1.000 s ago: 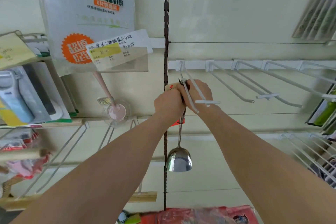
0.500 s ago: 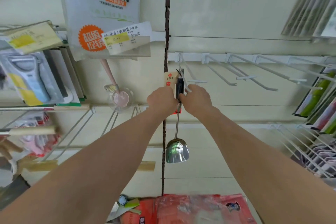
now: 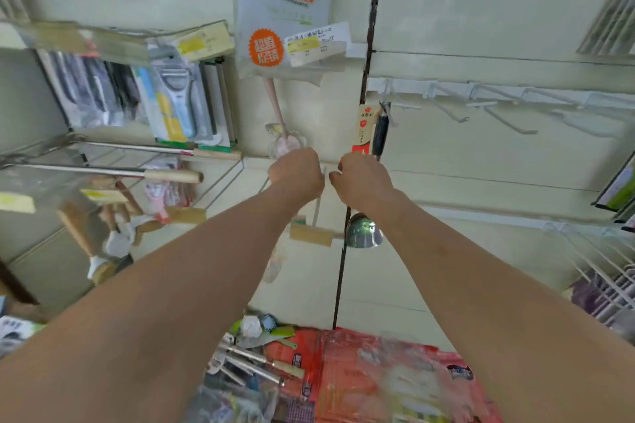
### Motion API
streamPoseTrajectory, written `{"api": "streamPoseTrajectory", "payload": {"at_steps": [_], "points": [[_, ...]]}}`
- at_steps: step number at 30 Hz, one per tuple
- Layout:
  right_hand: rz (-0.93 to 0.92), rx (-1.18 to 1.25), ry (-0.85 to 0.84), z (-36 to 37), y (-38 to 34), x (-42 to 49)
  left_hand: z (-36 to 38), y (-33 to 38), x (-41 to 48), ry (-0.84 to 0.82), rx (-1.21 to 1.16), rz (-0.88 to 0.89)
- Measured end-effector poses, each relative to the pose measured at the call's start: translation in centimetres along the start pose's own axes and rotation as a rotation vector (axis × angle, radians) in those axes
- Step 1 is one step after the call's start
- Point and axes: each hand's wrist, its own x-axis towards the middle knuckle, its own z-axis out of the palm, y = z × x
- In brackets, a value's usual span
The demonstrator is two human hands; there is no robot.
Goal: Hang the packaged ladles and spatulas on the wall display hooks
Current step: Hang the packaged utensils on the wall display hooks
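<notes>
The packaged ladle (image 3: 365, 129) hangs from the leftmost white wall hook (image 3: 387, 106), just right of the dark slotted rail. It has a beige and red card label, a black handle and a shiny steel bowl (image 3: 364, 233) low down. My right hand (image 3: 364, 180) sits in front of the ladle's shaft just under the label, fingers curled; whether it grips the shaft is hidden. My left hand (image 3: 297, 175) is a loose fist beside it, to the left, with nothing visible in it.
Several bare white hooks (image 3: 457, 113) run rightward from the ladle. Packaged peelers (image 3: 175, 103) and wooden-handled utensils (image 3: 161, 176) hang at left. A sponge pack (image 3: 285, 10) and pink spoon (image 3: 276, 106) hang above my left hand. A red bag of packaged utensils (image 3: 378, 371) lies below.
Both hands have dropped from the hook and the ladle's handle top to below its label. The ladle now hangs on the hook. The view has swung left.
</notes>
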Motion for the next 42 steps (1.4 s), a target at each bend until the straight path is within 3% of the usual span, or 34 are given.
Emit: {"api": "streamPoseTrajectory", "payload": {"at_steps": [20,42], "points": [[-0.416,0.079,-0.199,9.0,-19.1,-6.3,-3.2,-20.8,-10.1,0.006,0.13,-0.477],[-0.699,0.098,-0.475,23.6,-46.7,-6.6,-6.2,-52.9,-17.5,-0.095,0.137,-0.929]]}}
